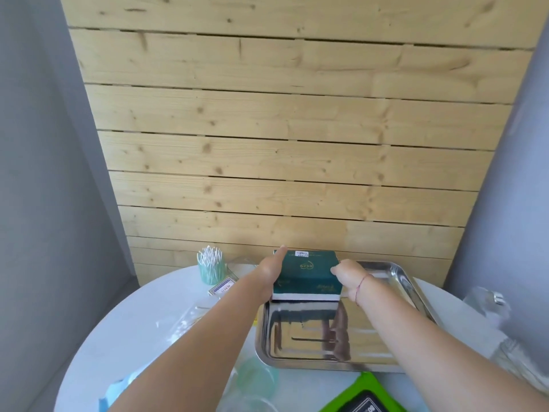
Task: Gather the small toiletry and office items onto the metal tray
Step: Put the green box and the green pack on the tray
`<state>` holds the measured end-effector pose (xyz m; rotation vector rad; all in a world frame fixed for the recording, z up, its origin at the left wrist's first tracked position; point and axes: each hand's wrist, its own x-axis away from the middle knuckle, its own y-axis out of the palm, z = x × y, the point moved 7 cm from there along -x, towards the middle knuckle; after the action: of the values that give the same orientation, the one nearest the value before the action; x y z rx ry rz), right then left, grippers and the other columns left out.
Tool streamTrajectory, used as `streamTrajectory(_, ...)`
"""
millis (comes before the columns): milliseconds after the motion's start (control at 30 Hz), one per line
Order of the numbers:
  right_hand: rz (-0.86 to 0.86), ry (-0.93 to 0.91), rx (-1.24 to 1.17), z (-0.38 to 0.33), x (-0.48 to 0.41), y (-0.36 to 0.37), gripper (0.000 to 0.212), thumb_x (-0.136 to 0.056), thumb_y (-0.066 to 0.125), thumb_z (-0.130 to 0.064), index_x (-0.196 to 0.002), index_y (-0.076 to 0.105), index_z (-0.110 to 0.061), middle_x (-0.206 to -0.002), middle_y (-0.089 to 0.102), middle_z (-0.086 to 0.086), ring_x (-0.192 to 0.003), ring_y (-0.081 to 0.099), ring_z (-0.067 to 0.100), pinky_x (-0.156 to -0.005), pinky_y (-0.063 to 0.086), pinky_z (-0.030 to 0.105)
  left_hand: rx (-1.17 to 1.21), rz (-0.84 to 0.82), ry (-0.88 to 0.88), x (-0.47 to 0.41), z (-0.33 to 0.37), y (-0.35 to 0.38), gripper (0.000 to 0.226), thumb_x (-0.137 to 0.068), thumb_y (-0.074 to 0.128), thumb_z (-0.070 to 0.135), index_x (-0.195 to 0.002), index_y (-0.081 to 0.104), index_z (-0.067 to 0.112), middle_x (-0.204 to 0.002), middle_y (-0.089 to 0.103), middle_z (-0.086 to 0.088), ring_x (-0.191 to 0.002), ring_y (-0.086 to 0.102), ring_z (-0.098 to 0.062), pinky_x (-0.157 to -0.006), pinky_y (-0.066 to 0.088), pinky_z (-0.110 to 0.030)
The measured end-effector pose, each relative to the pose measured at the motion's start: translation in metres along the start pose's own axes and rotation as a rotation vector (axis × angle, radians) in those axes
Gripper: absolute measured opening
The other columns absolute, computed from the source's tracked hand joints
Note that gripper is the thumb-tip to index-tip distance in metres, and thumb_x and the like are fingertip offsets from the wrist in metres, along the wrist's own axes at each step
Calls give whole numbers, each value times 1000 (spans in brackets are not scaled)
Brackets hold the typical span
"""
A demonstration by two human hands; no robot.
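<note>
Nearest the camera, at the round white desk's front edge, lies a bright green-rimmed item with a black face; its white lettering is cut off and unreadable. Left of it sits a pale green translucent lid, and further left some clear plastic wrapping. The metal tray lies right of centre, its polished floor mirroring the arms. Over its far-left part, the left hand and right hand press the two sides of a dark green tissue pack, fingers clamped on it; its gold emblem and white sticker are too small to read. Beyond, left, stands a tub of cotton swabs beside a small labelled card box, print illegible.
</note>
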<state>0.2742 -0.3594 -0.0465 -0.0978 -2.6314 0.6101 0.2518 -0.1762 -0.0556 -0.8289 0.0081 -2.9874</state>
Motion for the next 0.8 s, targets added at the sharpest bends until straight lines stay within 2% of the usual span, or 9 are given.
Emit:
streamTrajectory(100,131,-23,-1,-10,18,-8,54,-93,45,-9,-143,28,0,-141,41,15,-125,44,32,-89,38,32,-4,-45,53,27,14,-6,69,-88,44,60,-138,43,13,-137,46,3,-127,43,-20,-117,25,-41)
streamTrajectory(200,206,-221,123,-33,48,-19,57,-90,48,-13,-143,29,-4,-147,37,14,-129,42,31,-91,40,33,-70,29,134,51,22,-26,66,-93,45,49,-146,34,11,-149,39,-9,-137,37,-28,-118,25,-46)
streamTrajectory(267,124,-362,227,-41,76,-18,54,-91,49,-14,-142,34,-6,-146,39,11,-126,45,27,-89,36,28,-142,68,206,78,25,-36,49,-94,49,38,-135,49,10,-136,51,-9,-125,47,-27,-113,33,-45)
streamTrajectory(333,-40,-444,321,-41,103,-14,48,-92,50,-18,-138,40,-12,-145,41,6,-129,44,23,-95,35,27,-235,69,306,108,26,-34,27,-94,51,27,-116,59,15,-118,57,-4,-111,51,-22,-102,40,-37)
streamTrajectory(400,-206,-492,470,-34,129,-8,46,-91,53,-22,-136,43,-18,-145,43,1,-133,42,17,-105,34,28,-343,25,359,134,18,-24,28,-93,53,25,-119,60,18,-116,59,2,-106,53,-19,-89,40,-30)
streamTrajectory(500,-414,-517,756,-8,161,1,54,-88,58,-20,-138,39,-21,-144,44,-4,-128,44,11,-108,34,25,-659,-34,417,172,-6,2,33,-91,54,27,-121,58,16,-110,62,-2,-109,59,-25,-82,43,-27)
streamTrajectory(567,-548,-480,922,16,175,6,67,-83,64,-18,-142,32,-24,-147,40,-6,-128,43,11,-107,35,26,-963,-134,452,193,-28,30,41,-91,54,34,-127,55,14,-121,61,-9,-117,57,-28,-88,45,-31)
streamTrajectory(667,-696,-369,1145,54,187,7,102,-71,77,-22,-149,11,-28,-156,22,-5,-141,28,17,-115,28,35,-1375,-242,380,211,-73,62,78,-82,57,60,-137,41,8,-139,48,-13,-129,44,-31,-105,33,-38)
streamTrajectory(800,-652,-439,1412,77,198,11,119,-60,85,-32,-148,4,-31,-154,15,-3,-143,17,22,-117,24,43,-1718,-188,388,214,-108,85,115,-71,56,73,-147,16,-3,-146,34,-17,-135,33,-34,-118,10,-52)
